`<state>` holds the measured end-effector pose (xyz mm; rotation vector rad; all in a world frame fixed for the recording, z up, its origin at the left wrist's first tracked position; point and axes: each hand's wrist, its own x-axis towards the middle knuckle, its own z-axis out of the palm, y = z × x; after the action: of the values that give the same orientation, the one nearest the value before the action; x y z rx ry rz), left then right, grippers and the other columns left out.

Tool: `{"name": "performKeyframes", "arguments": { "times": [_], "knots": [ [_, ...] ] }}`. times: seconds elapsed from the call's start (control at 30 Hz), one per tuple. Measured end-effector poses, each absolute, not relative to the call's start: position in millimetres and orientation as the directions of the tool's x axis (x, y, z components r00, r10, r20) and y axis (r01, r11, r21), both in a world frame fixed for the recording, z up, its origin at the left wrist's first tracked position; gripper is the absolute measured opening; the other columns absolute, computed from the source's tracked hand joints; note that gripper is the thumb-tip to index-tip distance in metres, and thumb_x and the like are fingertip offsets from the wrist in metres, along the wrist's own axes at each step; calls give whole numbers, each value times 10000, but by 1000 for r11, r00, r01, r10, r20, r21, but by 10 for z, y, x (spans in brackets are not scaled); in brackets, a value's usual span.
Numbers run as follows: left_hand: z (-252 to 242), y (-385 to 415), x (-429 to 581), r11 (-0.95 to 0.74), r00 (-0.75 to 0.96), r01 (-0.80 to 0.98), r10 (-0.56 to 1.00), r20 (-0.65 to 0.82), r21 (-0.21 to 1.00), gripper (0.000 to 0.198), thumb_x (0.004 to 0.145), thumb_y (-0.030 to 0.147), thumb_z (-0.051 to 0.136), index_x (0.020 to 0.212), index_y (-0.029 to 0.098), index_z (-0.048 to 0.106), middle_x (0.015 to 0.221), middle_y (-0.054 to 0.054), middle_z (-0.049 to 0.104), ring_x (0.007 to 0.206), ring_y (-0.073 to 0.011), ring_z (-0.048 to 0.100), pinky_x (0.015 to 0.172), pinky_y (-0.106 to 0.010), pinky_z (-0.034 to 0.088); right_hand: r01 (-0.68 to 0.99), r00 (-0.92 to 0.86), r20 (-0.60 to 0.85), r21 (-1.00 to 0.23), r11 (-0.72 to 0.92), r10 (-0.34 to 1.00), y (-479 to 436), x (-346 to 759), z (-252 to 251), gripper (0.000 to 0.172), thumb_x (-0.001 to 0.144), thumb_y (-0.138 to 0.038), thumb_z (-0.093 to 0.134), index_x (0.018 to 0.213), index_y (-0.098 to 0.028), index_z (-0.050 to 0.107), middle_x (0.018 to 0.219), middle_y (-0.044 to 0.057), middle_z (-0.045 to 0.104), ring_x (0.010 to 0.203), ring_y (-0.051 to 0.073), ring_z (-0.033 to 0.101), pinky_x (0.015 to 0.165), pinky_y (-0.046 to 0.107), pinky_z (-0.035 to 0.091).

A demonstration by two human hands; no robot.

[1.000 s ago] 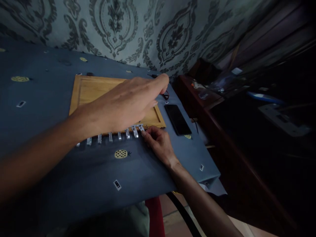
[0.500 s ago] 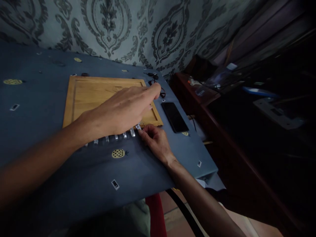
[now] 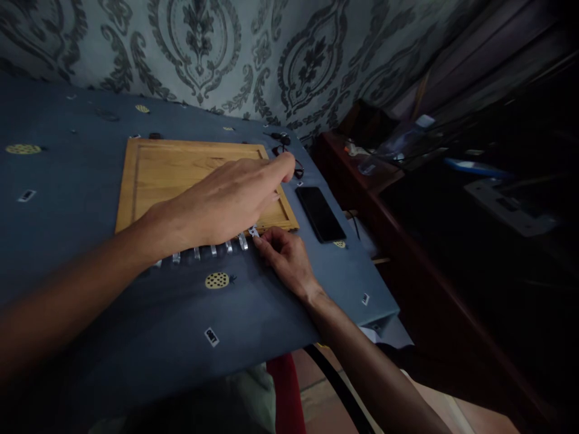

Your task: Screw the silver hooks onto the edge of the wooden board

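A wooden board [image 3: 156, 163] with a raised rim lies flat on the table. Above its right half is my left hand [image 3: 226, 196], back upward and fingers curled down; whatever they grip is hidden beneath the hand. My right hand [image 3: 284, 259] rests at the board's front edge, thumb and forefinger pinching a small metal bracket [image 3: 254, 232] with holes against that edge. Several shiny metal clips [image 3: 243, 242] lie in a row along the front of the board, left of the bracket, partly covered by my left wrist.
A black phone [image 3: 320, 214] lies right of the board, with dark-framed glasses [image 3: 298, 171] behind it. The blue tablecloth [image 3: 154, 325] has pineapple prints. Past the table's right edge, a plastic bottle [image 3: 400, 144] lies on dark red furniture [image 3: 332, 154]. A patterned curtain [image 3: 253, 36] hangs behind.
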<state>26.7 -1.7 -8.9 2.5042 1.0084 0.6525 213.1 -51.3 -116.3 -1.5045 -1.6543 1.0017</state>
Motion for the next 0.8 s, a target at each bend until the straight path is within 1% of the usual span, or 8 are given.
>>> {"name": "performKeyframes", "arguments": {
  "times": [0.17, 0.27, 0.33, 0.47, 0.53, 0.67, 0.73, 0.8],
  "knots": [
    [-92, -20, 281, -677, 642, 548, 717, 272, 491, 150, 969, 186, 496, 1087, 243, 567, 792, -15, 574, 764, -212, 600, 716, -334, 437, 485, -106, 0, -873, 51, 994, -516, 2135, -1163, 367, 884, -552, 607, 720, -228, 550, 595, -19, 512, 576, 139, 446, 540, 274, 341],
    [-104, -28, 323, -690, 636, 511, 705, 314, 513, 125, 960, 135, 480, 990, 228, 557, 794, -17, 574, 743, -195, 577, 718, -338, 434, 495, -107, 6, -867, 59, 994, -519, 2137, -1154, 346, 887, -529, 606, 723, -228, 556, 591, -20, 521, 572, 140, 451, 542, 276, 339],
    [-114, -29, 373, -694, 606, 472, 703, 371, 545, 131, 982, 158, 480, 881, 219, 537, 823, -30, 594, 760, -185, 576, 741, -342, 450, 496, -107, 5, -866, 57, 994, -520, 2136, -1149, 346, 888, -529, 610, 725, -228, 557, 584, -21, 520, 573, 141, 452, 539, 276, 342],
    [-143, -2, 511, -638, 542, 373, 739, 400, 674, 316, 1059, 275, 431, 759, 213, 509, 794, -37, 617, 788, -179, 604, 793, -347, 483, 482, -103, -12, -875, 39, 995, -515, 2130, -1155, 367, 886, -549, 616, 716, -232, 545, 578, -20, 513, 570, 142, 446, 530, 272, 338],
    [-162, 16, 582, -589, 531, 305, 758, 379, 749, 312, 1071, 246, 380, 799, 208, 529, 772, -21, 613, 778, -164, 613, 806, -334, 490, 479, -101, -14, -877, 36, 995, -511, 2130, -1165, 375, 879, -559, 619, 713, -233, 539, 587, -18, 511, 570, 139, 441, 529, 270, 331],
    [-192, 31, 694, -477, 513, 202, 796, 323, 855, 189, 1023, 135, 398, 1009, 199, 575, 739, 26, 559, 736, -135, 597, 786, -293, 483, 468, -110, -2, -882, 51, 994, -505, 2133, -1182, 371, 874, -562, 604, 719, -232, 536, 604, -18, 503, 568, 137, 438, 529, 269, 332],
    [-195, 37, 730, -430, 504, 165, 810, 299, 888, 195, 983, 92, 425, 994, 201, 585, 737, 32, 543, 738, -126, 588, 775, -279, 474, 465, -116, 1, -884, 56, 993, -504, 2133, -1185, 365, 874, -557, 599, 724, -230, 539, 606, -18, 501, 570, 138, 440, 528, 267, 334],
    [-189, 49, 753, -387, 499, 143, 823, 271, 911, 200, 956, 72, 440, 922, 200, 589, 711, 36, 509, 715, -115, 565, 741, -267, 462, 468, -115, 2, -882, 56, 993, -504, 2131, -1182, 366, 875, -557, 600, 724, -229, 543, 602, -17, 504, 574, 138, 441, 529, 266, 332]
  ]
}}
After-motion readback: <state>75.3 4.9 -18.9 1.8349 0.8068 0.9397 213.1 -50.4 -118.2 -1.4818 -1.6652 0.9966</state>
